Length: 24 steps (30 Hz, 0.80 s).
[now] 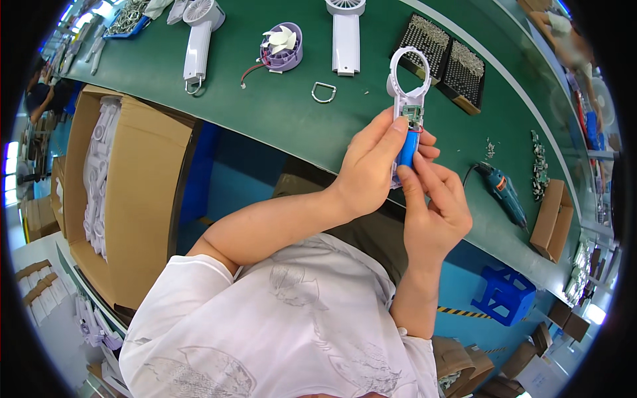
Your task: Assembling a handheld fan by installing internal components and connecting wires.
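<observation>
My left hand [373,166] grips a white hand-fan housing half [409,79] with a ring-shaped head, held upright over the green bench [279,113]. A small green circuit board [414,115] sits in its handle, and a blue cylindrical battery [407,148] lies below the board. My left index fingertip presses near the board. My right hand [434,202] pinches the lower end of the battery and the handle from the right.
On the bench lie two white fan bodies [198,41] [346,33], a purple fan motor unit with white blades [283,46], a metal D-ring [324,92], two black screw trays [438,53], an electric screwdriver [503,191] and a small cardboard box [551,219]. A large carton of white parts [113,186] stands left; a blue stool [503,294] stands right.
</observation>
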Tool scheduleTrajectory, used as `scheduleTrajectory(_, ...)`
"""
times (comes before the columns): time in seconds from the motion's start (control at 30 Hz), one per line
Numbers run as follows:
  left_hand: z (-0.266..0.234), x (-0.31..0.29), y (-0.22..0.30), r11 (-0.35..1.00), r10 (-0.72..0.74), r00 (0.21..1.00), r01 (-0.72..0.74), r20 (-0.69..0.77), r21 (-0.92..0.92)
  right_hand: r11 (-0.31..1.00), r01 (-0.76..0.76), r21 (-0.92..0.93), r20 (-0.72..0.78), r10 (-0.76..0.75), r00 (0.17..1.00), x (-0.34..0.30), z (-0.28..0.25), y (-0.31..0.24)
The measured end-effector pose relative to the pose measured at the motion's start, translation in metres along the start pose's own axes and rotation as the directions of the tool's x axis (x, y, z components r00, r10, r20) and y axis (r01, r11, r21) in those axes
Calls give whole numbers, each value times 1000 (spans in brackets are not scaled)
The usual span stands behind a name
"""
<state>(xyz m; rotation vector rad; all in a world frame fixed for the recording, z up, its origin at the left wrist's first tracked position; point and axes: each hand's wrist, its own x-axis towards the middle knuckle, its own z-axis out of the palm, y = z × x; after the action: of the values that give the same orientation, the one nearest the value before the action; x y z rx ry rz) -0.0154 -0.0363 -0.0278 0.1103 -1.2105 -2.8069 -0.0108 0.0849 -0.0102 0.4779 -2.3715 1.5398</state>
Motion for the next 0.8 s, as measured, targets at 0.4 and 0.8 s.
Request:
scheduleTrajectory(0.4,3,-15,8,994,75,988,-86,134,72,969,209,-129,-50,-217,975,-11,-2,-1)
scheduleTrajectory(0.8,21,-16,-8,955,97,989,-124,114,269,983,174,-63,4,-174,985,-23,-7,9)
